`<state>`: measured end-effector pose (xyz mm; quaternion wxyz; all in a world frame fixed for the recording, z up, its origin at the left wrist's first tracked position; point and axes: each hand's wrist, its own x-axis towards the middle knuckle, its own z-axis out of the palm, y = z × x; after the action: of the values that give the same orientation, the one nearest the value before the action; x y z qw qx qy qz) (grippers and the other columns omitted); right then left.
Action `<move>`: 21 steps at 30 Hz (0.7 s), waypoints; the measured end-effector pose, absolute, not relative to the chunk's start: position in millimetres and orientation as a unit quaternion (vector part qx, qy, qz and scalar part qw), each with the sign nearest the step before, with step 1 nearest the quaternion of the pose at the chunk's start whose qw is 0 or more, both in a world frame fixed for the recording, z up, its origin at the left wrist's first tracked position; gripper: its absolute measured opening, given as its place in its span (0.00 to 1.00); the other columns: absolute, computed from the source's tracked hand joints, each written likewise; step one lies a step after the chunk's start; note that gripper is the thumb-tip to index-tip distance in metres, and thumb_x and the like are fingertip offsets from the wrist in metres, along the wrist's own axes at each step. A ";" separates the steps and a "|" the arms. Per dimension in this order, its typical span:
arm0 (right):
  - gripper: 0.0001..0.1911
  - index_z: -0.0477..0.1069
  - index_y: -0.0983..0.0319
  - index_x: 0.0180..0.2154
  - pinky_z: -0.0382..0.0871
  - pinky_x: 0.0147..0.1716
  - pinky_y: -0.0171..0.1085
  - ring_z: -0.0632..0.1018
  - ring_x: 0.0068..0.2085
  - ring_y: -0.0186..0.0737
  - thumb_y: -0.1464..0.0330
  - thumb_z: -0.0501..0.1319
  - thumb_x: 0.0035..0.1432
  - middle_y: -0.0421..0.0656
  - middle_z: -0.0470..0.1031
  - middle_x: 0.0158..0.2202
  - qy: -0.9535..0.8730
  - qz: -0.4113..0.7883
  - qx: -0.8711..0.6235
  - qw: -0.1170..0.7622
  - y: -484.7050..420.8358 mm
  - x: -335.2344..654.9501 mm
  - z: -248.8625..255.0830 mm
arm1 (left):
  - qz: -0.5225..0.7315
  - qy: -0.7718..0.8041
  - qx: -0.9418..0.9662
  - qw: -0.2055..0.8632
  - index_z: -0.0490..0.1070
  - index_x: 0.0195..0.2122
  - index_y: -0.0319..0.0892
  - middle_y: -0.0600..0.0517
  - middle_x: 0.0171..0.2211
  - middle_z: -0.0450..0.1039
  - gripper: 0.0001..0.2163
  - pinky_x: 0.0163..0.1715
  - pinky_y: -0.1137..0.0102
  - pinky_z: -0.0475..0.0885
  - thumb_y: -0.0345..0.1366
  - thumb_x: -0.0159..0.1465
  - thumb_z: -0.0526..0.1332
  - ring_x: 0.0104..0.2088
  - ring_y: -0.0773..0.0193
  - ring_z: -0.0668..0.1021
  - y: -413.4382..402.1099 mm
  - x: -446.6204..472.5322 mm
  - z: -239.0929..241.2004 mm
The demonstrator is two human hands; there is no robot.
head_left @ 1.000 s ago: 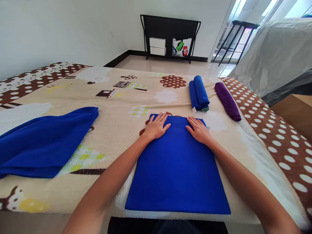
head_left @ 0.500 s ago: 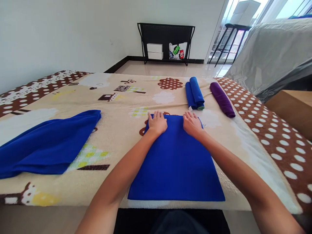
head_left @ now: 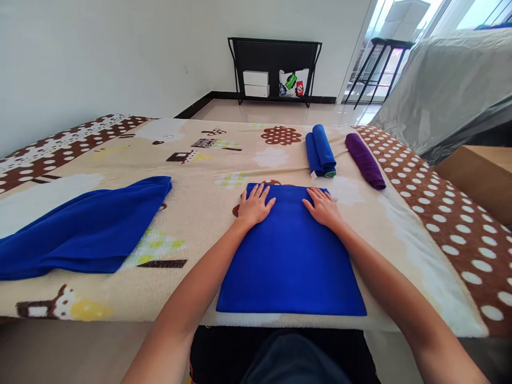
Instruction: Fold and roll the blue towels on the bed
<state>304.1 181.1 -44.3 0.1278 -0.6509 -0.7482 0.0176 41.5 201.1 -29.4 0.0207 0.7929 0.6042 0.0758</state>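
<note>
A folded blue towel [head_left: 290, 261] lies flat on the patterned blanket [head_left: 208, 176] in front of me. My left hand [head_left: 255, 204] rests flat on its far left part, fingers spread. My right hand [head_left: 323, 207] lies flat on its far right part, fingers stretched out. Both hands press on the cloth and hold nothing. Beyond the towel lie two rolled blue towels [head_left: 321, 150] side by side and a rolled purple towel [head_left: 364, 160].
A loose blue towel [head_left: 80, 229] lies spread at the left of the bed. A black rack [head_left: 276, 69] with white boxes and a bag stands against the far wall. A covered piece of furniture [head_left: 448, 90] and a wooden surface [head_left: 480, 176] are at the right.
My hands, bunched at the towel's far edge half a second ago, now lie flat again with fingers spread, slightly nearer me. The view shifted a little.
</note>
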 end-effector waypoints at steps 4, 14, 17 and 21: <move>0.33 0.56 0.69 0.69 0.50 0.70 0.52 0.58 0.71 0.48 0.56 0.45 0.72 0.53 0.56 0.70 -0.717 0.007 -0.689 0.107 174.3 320.5 -38.4 | 0.054 0.637 0.769 0.030 0.52 0.72 0.42 0.45 0.73 0.49 0.31 0.70 0.45 0.49 0.52 0.73 0.42 0.73 0.54 0.54 199.3 22.4 -21.2; 0.28 0.56 0.60 0.70 0.48 0.71 0.45 0.55 0.72 0.39 0.63 0.42 0.73 0.43 0.52 0.72 -0.807 0.010 -0.578 0.121 148.6 235.7 -32.3 | 0.070 0.555 0.829 0.013 0.52 0.72 0.45 0.52 0.73 0.49 0.26 0.72 0.55 0.48 0.42 0.73 0.43 0.73 0.62 0.53 165.7 81.2 -23.5; 0.28 0.56 0.58 0.70 0.47 0.72 0.46 0.54 0.73 0.40 0.61 0.43 0.73 0.41 0.51 0.72 -0.802 0.019 -0.586 0.119 143.5 250.2 -37.6 | 0.072 0.563 0.823 0.015 0.53 0.72 0.46 0.51 0.73 0.48 0.27 0.71 0.51 0.48 0.46 0.74 0.42 0.73 0.60 0.53 161.8 62.9 -29.7; 0.30 0.56 0.61 0.70 0.48 0.72 0.48 0.54 0.73 0.41 0.58 0.43 0.72 0.44 0.52 0.72 -0.768 0.018 -0.630 0.117 136.9 296.9 -39.1 | 0.071 0.594 0.801 0.016 0.52 0.72 0.46 0.50 0.74 0.47 0.27 0.70 0.50 0.49 0.47 0.74 0.42 0.73 0.58 0.52 161.4 20.6 -28.1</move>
<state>296.9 136.9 -39.1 0.1168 -0.6298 -0.7677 0.0184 20.6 161.4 -28.1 0.0162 0.8012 0.5940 0.0709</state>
